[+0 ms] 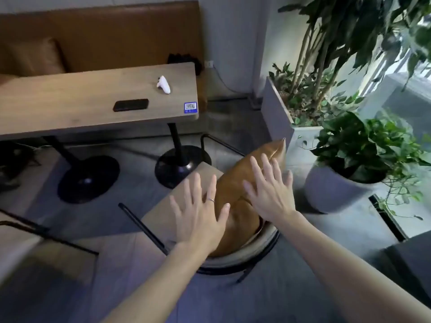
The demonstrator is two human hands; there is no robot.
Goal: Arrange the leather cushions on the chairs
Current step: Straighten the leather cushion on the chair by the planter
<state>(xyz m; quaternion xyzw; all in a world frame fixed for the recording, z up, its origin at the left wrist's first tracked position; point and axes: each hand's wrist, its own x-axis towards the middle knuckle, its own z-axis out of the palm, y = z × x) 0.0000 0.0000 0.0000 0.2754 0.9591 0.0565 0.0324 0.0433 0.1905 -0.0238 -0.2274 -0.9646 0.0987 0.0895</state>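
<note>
A tan leather cushion [242, 201] stands on edge on a chair [168, 208] with a beige seat and black metal frame, leaning against the curved backrest. My left hand [198, 215] hovers flat over the cushion's left side, fingers spread, a ring on one finger. My right hand [268, 190] is spread over the cushion's upper right part. Neither hand grips anything; I cannot tell whether the palms touch the leather. A second tan cushion [35, 57] rests on the brown bench [116, 36] behind the table.
A wooden table [70, 101] on black pedestal feet stands ahead, with a black phone [131, 105] and a white controller [163, 84] on it. Grey planters [277, 115] and a round pot [335, 192] with green plants crowd the right side. Another chair's black frame [42, 231] is at left.
</note>
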